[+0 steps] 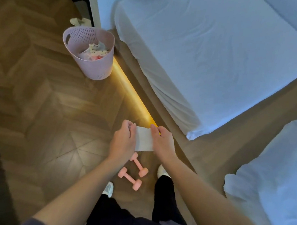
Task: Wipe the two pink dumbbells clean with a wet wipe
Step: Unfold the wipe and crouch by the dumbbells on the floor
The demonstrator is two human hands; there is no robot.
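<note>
Herringbone wood floor (52, 101) beside the bed (206, 54): two small pink dumbbells (139, 165) lie side by side off the bed's near corner. One white wet wipe (144, 139) is stretched flat above them, with left hand (123, 142) and right hand (162, 143) each pinching an edge.

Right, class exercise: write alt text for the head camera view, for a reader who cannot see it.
Seen from above, a person's left hand and right hand hold a white wet wipe stretched between them, above two pink dumbbells lying on the wooden floor. A pink basket stands further off beside a white bed.
</note>
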